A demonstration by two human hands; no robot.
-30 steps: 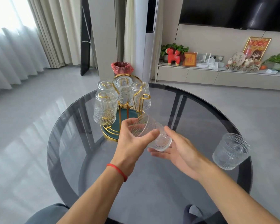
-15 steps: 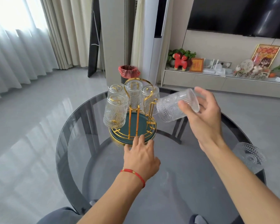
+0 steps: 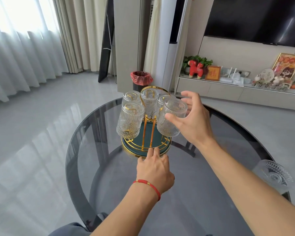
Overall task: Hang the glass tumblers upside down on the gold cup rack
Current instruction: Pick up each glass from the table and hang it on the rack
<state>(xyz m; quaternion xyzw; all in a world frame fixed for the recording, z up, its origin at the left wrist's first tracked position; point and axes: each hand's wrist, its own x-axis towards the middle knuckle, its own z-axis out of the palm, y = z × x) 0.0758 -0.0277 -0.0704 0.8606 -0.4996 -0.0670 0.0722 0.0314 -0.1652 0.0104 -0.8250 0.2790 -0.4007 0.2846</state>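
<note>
Working from the left, I see the gold cup rack (image 3: 147, 130) standing on the round smoked-glass tabletop (image 3: 85, 133), with four ribbed tumblers already hung mouth-down on it; the nearest of them, the front-left tumbler (image 3: 129, 120), hangs clear of the teal base. My left hand (image 3: 154, 166), with a red cord at the wrist, lies flat, fingers together and holding nothing, its fingertips touching the near rim of the rack's base, which I judge is there to steady it.

Next across is the fifth tumbler (image 3: 172, 120), inverted at the rack's front-right position. My right hand (image 3: 192, 121) is spread around it, thumb at its near side and fingers behind; the grip looks loose, but I cannot tell whether it is holding the glass or has let go. I also cannot see whether the peg is properly inside it.

So I judge the step in hand is seating this fifth glass. The next move calls for confirming it hangs by itself, then reaching for the last tumbler (image 3: 274, 172), which stands near the right edge of the tabletop, well apart from the rack.

No brand or label shows on the glasses or rack. The framed pieces on the far shelf carry marks too small to read.
</note>
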